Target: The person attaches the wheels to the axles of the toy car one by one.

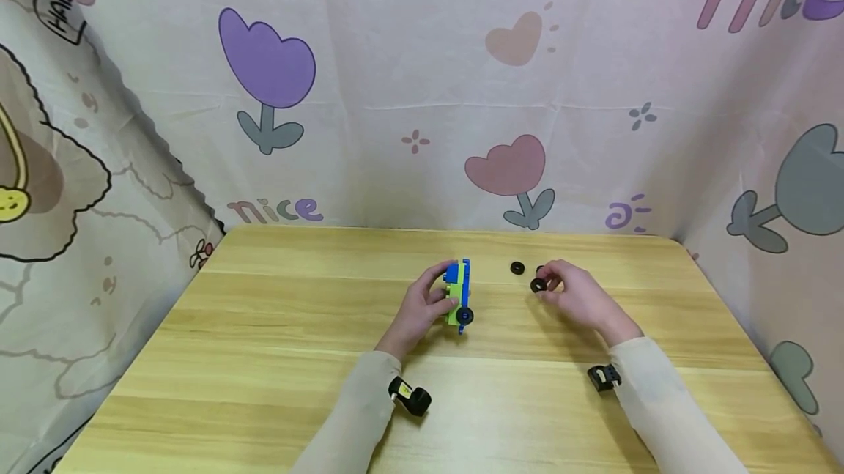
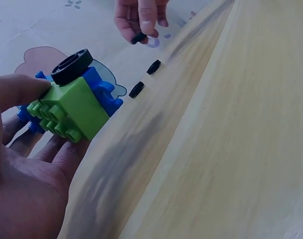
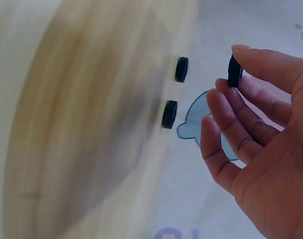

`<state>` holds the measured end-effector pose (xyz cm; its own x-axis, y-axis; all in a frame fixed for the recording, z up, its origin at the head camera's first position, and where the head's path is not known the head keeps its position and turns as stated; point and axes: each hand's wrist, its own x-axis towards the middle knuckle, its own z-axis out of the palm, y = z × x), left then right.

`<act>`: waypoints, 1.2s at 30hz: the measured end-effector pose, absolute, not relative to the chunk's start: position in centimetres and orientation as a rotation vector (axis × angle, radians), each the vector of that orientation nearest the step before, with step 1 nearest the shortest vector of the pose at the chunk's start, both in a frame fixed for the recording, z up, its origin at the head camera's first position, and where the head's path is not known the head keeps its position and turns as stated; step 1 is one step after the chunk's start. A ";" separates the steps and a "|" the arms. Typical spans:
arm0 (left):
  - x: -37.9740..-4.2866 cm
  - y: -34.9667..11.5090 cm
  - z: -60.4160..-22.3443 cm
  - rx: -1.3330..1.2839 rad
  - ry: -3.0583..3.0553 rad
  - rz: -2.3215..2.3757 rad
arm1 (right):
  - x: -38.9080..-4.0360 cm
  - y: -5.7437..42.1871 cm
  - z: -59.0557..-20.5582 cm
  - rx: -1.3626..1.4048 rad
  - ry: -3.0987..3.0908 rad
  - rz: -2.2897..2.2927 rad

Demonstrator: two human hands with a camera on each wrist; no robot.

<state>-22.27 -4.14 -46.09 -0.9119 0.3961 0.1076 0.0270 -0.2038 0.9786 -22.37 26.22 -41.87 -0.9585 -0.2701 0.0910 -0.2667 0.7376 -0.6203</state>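
Note:
My left hand (image 1: 419, 307) grips a toy car (image 1: 455, 291) of green and blue building blocks, held up over the wooden table. One black wheel (image 2: 71, 66) is fitted on the car's side, and green studs face the palm in the left wrist view. Between thumb and fingertips, my right hand (image 1: 582, 297) pinches a loose black wheel (image 3: 234, 72), raised above the tabletop. Two more black wheels lie on the table near that hand: one wheel (image 1: 517, 267) to its left, the other wheel (image 3: 169, 114) partly hidden behind the fingers in the head view.
The wooden table (image 1: 277, 386) ends at a back edge against a patterned curtain (image 1: 395, 78). More printed cloth hangs at the left and right sides. Each sleeve carries a small black wrist camera, the left camera (image 1: 412, 396) and the right camera (image 1: 603, 377).

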 end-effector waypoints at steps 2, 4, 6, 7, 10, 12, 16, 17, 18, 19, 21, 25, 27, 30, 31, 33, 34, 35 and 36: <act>-22.3 -4.0 -46.2 0.496 1.810 2.207 | -22.3 26.0 -41.7 -0.489 2.940 -1.052; -22.3 -3.9 -46.4 0.492 1.810 2.210 | -22.1 25.7 -41.5 -0.516 2.948 -1.063; -22.2 -3.8 -46.4 0.473 1.815 2.208 | -22.0 25.4 -41.2 -0.542 2.958 -1.066; -22.2 -3.8 -46.4 0.470 1.818 2.208 | -21.9 25.2 -41.1 -0.554 2.958 -1.073; -22.1 -3.8 -46.2 0.465 1.823 2.200 | -21.6 24.7 -40.8 -0.572 2.971 -1.089; -22.0 -3.8 -46.2 0.466 1.826 2.193 | -21.4 24.4 -40.7 -0.579 2.973 -1.116; -21.8 -4.1 -46.4 0.450 1.835 2.177 | -21.1 23.5 -40.7 -0.583 2.954 -1.180; -21.8 -4.2 -46.4 0.444 1.833 2.175 | -21.0 23.4 -40.8 -0.583 2.949 -1.193; -21.8 -4.3 -46.5 0.439 1.833 2.170 | -20.9 23.2 -40.7 -0.588 2.948 -1.200; -21.8 -4.3 -46.5 0.435 1.830 2.167 | -20.8 22.9 -40.7 -0.591 2.950 -1.204; -21.7 -4.2 -46.5 0.433 1.821 2.164 | -20.7 22.5 -40.5 -0.605 2.966 -1.196; -21.7 -4.1 -46.4 0.431 1.812 2.169 | -20.6 21.6 -39.8 -0.650 2.983 -1.168; -21.7 -4.0 -46.3 0.436 1.808 2.173 | -20.5 21.0 -39.4 -0.666 2.975 -1.177; -21.8 -3.9 -46.2 0.448 1.808 2.175 | -20.3 20.1 -38.8 -0.690 2.969 -1.198; -21.9 -3.9 -46.2 0.453 1.807 2.178 | -20.3 19.8 -38.7 -0.700 2.967 -1.208; -21.9 -3.8 -46.2 0.466 1.798 2.186 | -20.3 19.3 -38.6 -0.721 2.973 -1.209; -22.0 -3.7 -46.2 0.472 1.795 2.189 | -20.3 19.0 -38.5 -0.731 2.974 -1.209; -22.0 -3.7 -46.2 0.476 1.791 2.192 | -20.3 18.7 -38.6 -0.743 2.973 -1.212; -22.0 -3.6 -46.2 0.481 1.788 2.194 | -20.3 18.4 -38.6 -0.750 2.973 -1.212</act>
<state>-21.98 -3.63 -46.25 -0.9084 0.4093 0.0850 0.0006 -0.2020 0.9794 -20.33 18.45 -38.64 -0.8850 -0.3513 0.3057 -0.4649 0.6283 -0.6238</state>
